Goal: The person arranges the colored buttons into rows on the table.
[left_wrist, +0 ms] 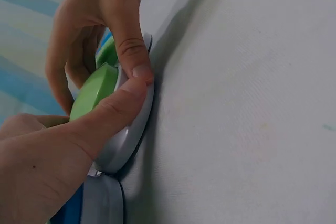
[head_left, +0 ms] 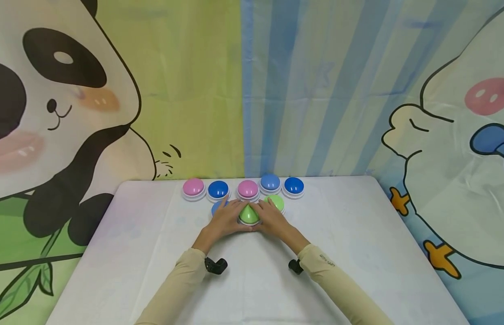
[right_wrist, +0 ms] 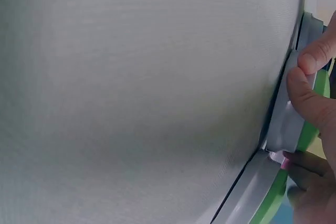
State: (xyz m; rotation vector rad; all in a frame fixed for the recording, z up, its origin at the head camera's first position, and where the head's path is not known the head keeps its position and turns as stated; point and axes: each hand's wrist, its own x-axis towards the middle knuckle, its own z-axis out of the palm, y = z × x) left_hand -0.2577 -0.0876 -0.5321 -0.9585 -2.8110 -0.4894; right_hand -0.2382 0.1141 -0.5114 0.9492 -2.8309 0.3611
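Observation:
A green push button (head_left: 248, 215) with a domed top on a white round base sits at the front of a group of similar buttons. My left hand (head_left: 226, 219) holds it from the left and my right hand (head_left: 274, 220) from the right. In the left wrist view, both thumbs meet tip to tip at the near side of the base, below the green dome (left_wrist: 94, 93). A light blue button (head_left: 216, 207), partly hidden, is beside the left fingers. Another green button (head_left: 276, 203) lies behind the right fingers.
Behind stands a row of buttons: pink (head_left: 193, 187), dark blue (head_left: 218, 190), pink (head_left: 247, 189), light blue (head_left: 270, 182) and dark blue (head_left: 294, 185). They rest near the far edge of a white-covered table (head_left: 154, 271). Printed curtains (head_left: 195, 90) hang behind it.

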